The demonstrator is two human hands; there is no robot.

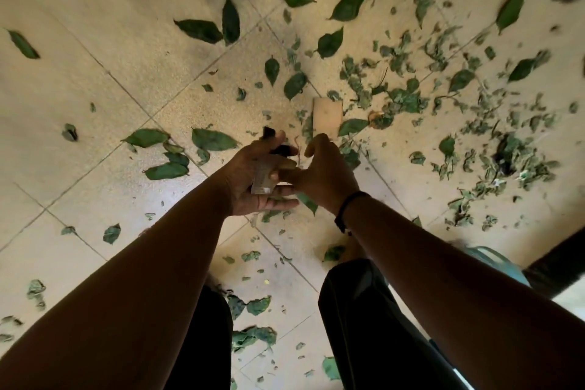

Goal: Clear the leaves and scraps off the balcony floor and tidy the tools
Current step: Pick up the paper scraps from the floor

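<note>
Green leaves (211, 139) and small scraps lie scattered over the beige tiled balcony floor (95, 41). My left hand (253, 174) is palm-up at the centre and holds a pale paper scrap (262, 179) and a small dark piece (278, 149) between thumb and fingers. My right hand (326, 168) is right beside it, fingers curled, touching the left hand's fingertips; a thin stringy bit hangs between the two hands. What the right hand pinches is unclear. A tan cardboard piece (327, 115) lies on the floor just beyond the hands.
A dense pile of shredded leaves (506, 155) covers the floor to the right. A pale blue object (497, 263) and a dark edge (557, 260) sit at the lower right. My legs in dark trousers (364, 326) stand below the hands.
</note>
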